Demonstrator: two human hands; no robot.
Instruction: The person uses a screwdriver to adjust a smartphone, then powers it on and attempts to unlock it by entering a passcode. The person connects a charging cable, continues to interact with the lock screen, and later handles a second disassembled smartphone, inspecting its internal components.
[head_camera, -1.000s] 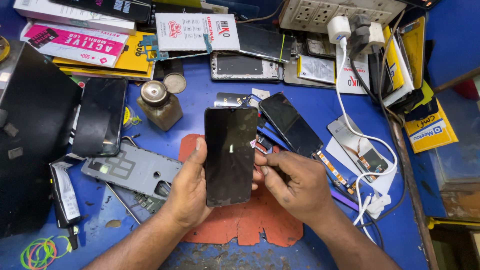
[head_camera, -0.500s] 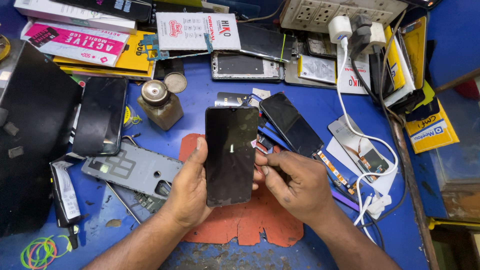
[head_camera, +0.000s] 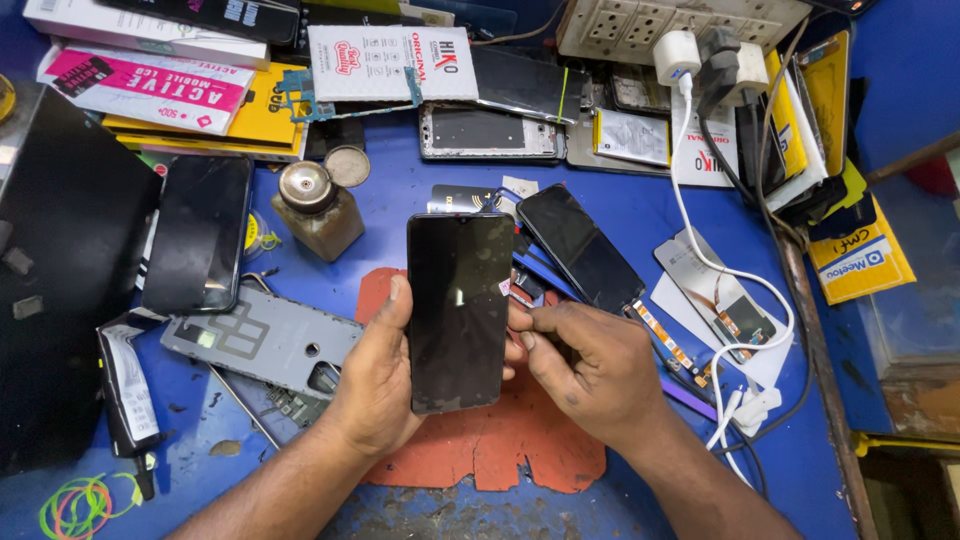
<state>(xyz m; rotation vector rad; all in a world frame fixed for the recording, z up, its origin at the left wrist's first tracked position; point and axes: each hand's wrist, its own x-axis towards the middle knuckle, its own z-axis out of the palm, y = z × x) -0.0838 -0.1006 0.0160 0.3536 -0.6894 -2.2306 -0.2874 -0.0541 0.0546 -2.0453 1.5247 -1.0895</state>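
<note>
Black phone (head_camera: 459, 310) sitting upright between both hands, screen up, dark, hovering over red mat (head_camera: 490, 440). Left hand (head_camera: 375, 385) gripping phone's left edge, thumb lying along the side, fingers curling underneath. Right hand (head_camera: 585, 365) pinching phone's right edge with thumb and fingertips. Grey back cover (head_camera: 260, 340) lying just left of left hand. Second dark phone (head_camera: 578, 248) lying above right hand. Small glass bottle (head_camera: 318, 210) standing above left hand. White cable (head_camera: 735, 285) trailing right of right hand.
</note>
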